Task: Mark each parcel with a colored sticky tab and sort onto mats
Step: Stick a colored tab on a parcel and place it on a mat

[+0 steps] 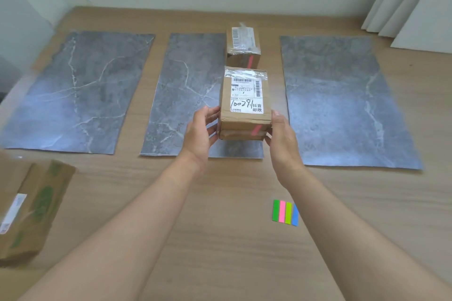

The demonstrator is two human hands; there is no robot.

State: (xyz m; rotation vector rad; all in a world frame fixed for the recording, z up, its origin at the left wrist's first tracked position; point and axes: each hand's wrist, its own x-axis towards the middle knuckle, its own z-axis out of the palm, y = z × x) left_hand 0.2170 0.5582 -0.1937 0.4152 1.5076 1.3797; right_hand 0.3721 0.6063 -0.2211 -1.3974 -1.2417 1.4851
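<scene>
Holding the box between both hands, we have the left hand loosely cupped against its 9 o'clock side and the right hand with fingers curled at its near 3 o'clock corner. The box sits over the right edge of the middle mat; we cannot tell whether it rests there or hangs just above. Its long axis runs from 6 to 12 o'clock, label up and readable from our side. A pink tab slants across the end facing us. At 12 o'clock, just beyond, the far box lies in the same line, with its own tab. The left mat and right mat flank these. On the table, a tab pad lies at 5 o'clock and a third box at 8 o'clock.
</scene>
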